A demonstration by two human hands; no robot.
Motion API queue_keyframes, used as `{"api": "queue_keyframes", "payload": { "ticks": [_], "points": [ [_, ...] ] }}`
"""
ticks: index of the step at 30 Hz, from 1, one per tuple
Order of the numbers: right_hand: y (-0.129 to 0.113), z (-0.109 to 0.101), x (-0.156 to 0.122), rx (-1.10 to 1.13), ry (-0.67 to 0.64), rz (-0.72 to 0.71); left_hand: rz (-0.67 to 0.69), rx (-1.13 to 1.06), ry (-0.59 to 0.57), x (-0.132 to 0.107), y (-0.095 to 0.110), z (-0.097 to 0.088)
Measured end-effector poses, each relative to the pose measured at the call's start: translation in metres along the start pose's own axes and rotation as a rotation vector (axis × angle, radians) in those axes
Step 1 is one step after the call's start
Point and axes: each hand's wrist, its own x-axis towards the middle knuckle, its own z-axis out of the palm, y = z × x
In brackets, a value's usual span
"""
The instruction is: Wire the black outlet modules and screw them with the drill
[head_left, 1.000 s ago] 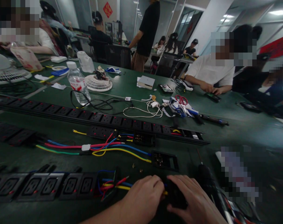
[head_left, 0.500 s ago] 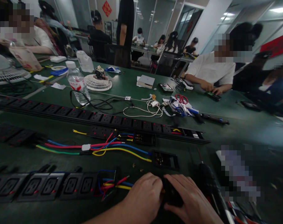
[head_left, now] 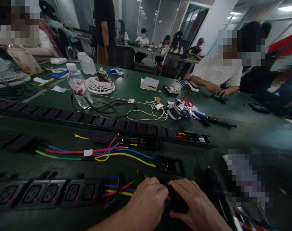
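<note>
My left hand [head_left: 149,200] is closed over coloured wires [head_left: 123,192] that run beneath it from a row of black sockets [head_left: 80,192]. A small orange-yellow bit shows by its fingertips. My right hand [head_left: 197,203] grips a small black plastic housing [head_left: 177,200], fingers on top and thumb below. The two hands nearly meet at the housing, and its inside is mostly hidden. Just beyond lies another black housing [head_left: 171,164] with brass terminals, joined to blue and yellow wires. Small brass screws [head_left: 137,171] lie near my left hand.
A black power screwdriver [head_left: 215,183] lies right of my right hand. A long socket strip [head_left: 97,121] crosses the table. Behind it are a water bottle [head_left: 79,86], a white fan grille [head_left: 100,85], a white cable [head_left: 160,112] and red-handled scissors [head_left: 187,102]. A co-worker [head_left: 215,70] sits across.
My hands stay at the housing with only slight finger shifts. The right hand has tilted the housing a little. In the background, a standing person has moved left.
</note>
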Motion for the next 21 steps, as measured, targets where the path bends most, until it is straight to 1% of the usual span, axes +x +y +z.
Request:
{"api": "queue_keyframes", "payload": {
  "ticks": [3, 5, 7, 9, 11, 12, 14, 17, 21],
  "points": [
    [0.001, 0.002, -0.004, -0.022, -0.035, 0.019, -0.005, 0.011, -0.002, 0.000, 0.002, -0.002],
    [0.002, 0.004, -0.007, 0.013, -0.096, 0.076, -0.015, 0.003, 0.003, 0.000, 0.001, -0.002],
    [0.002, 0.005, -0.008, 0.104, -0.207, 0.179, -0.009, -0.012, -0.001, 0.000, 0.001, -0.002],
    [0.000, 0.002, -0.006, 0.181, -0.363, 0.307, 0.000, -0.033, -0.001, 0.000, 0.000, -0.003],
    [-0.002, -0.002, -0.003, 0.210, -0.493, 0.410, 0.007, -0.053, 0.004, -0.001, -0.001, -0.003],
    [-0.003, -0.004, -0.001, 0.212, -0.529, 0.441, 0.009, -0.063, 0.006, -0.001, -0.001, -0.002],
    [-0.004, -0.006, 0.001, 0.218, -0.542, 0.452, 0.010, -0.082, 0.009, -0.002, -0.001, -0.002],
    [-0.003, -0.005, -0.001, 0.233, -0.502, 0.426, -0.021, -0.107, 0.012, -0.003, 0.001, 0.000],
    [-0.002, 0.001, -0.008, 0.245, -0.332, 0.322, -0.105, -0.164, 0.016, -0.004, 0.003, -0.001]
  ]
}}
